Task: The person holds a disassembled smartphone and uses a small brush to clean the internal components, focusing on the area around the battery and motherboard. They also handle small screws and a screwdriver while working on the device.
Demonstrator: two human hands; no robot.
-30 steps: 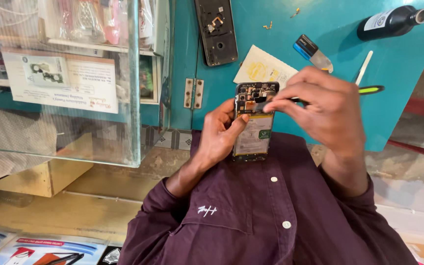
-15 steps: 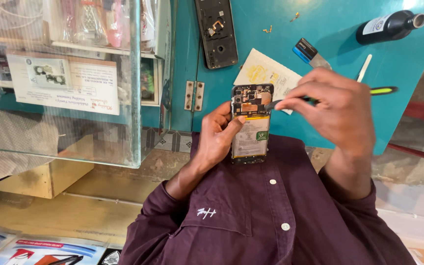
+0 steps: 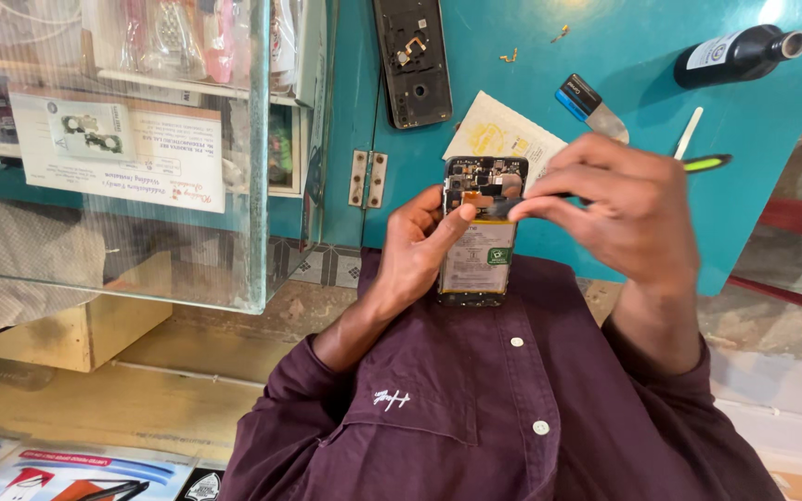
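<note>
- A clear glass display case [image 3: 141, 148] is standing at the far left, holding packaged accessories and a white printed card.
- A pale wooden block [image 3: 76, 325] is sitting below the case, beside the patterned tile edge.
- A black phone back cover [image 3: 412, 60] is lying face-down on the teal painted worktop [image 3: 605, 37], near its hinged left edge.
- The left hand [image 3: 415, 250] is grasping an opened smartphone with its back removed [image 3: 477, 250], cradling it from the left side with the thumb lying across the upper part near the exposed circuit board.
- The phone is being held upright above the person's dark purple buttoned shirt [image 3: 475, 408], just in front of the worktop edge; its pale battery with a green sticker is facing the camera.
- A cream paper envelope [image 3: 498, 134] is lying on the worktop directly behind the phone's top.
- The right hand [image 3: 619, 209] is pinching a thin dark tool at the phone's top end; the tool's tip is too small to make out.
- A blue-handled metal scraper [image 3: 588, 104], a white plastic stick [image 3: 688, 133] and a green-tipped tool [image 3: 707, 163] are lying on the worktop beyond the right hand.
- A dark bottle with a white label [image 3: 735, 56] is lying on its side at the far right.
</note>
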